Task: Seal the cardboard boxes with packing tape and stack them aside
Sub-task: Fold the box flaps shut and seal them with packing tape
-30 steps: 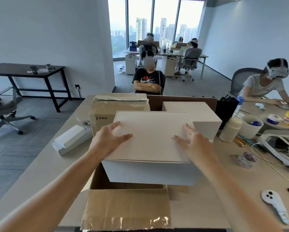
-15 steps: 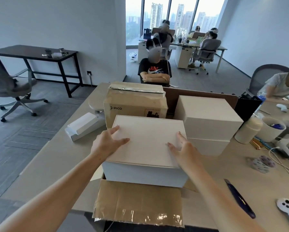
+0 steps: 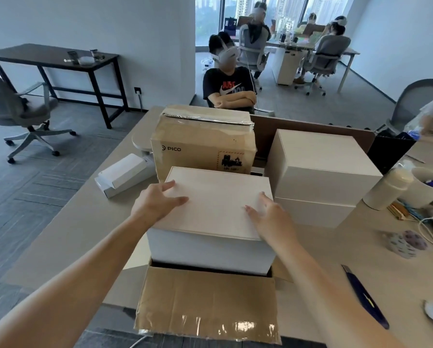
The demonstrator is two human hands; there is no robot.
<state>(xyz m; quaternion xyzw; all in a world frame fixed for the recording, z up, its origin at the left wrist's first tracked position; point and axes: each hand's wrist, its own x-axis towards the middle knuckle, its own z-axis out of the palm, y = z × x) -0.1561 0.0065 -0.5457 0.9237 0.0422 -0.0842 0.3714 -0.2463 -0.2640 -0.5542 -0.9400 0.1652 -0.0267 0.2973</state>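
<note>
White box (image 3: 218, 204) standing in open cardboard box (image 3: 207, 302), left hand (image 3: 157, 204) and right hand (image 3: 270, 218) apart, flat on its lid, fingers straight, beige table (image 3: 59, 234), office room.

Open cardboard box (image 3: 205, 302), white box (image 3: 218, 204) sticking out

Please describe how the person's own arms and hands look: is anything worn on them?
Both arms are bare as far as the picture shows: no sleeve reaches the left forearm or the right forearm. The left hand and the right hand wear no gloves. No watch, bracelet or ring can be seen.
</note>
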